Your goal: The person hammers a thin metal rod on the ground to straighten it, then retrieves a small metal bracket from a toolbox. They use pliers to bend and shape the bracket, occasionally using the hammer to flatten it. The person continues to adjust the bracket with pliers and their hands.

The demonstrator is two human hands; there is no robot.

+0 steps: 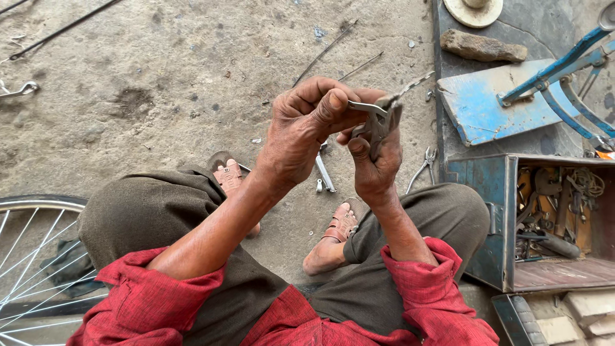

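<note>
A bicycle wheel [32,256] is seen at the left and a blue toolbox [493,218] at the right; above the concrete floor [160,83], pliers [379,122] are held closed-fisted by the right hand [375,160] and pinched by the left hand [304,128]

The sleeves [147,301] at the near edge are deep red with a faint woven fleck, the trousers [154,211] dull olive-brown. Pinkish-brown sandals [343,223] carry a ribbed strap pattern. The small metal part [378,118] between the hands is bare grey steel. On the right, a toolbox [482,218] shows chipped blue-grey paint and a rusty brown inside; far right, a flat board [480,102] is sky blue with worn pale patches. Near left, the wheel [32,256] has silver spokes fanning out. The ground [160,77] is mottled grey
</note>
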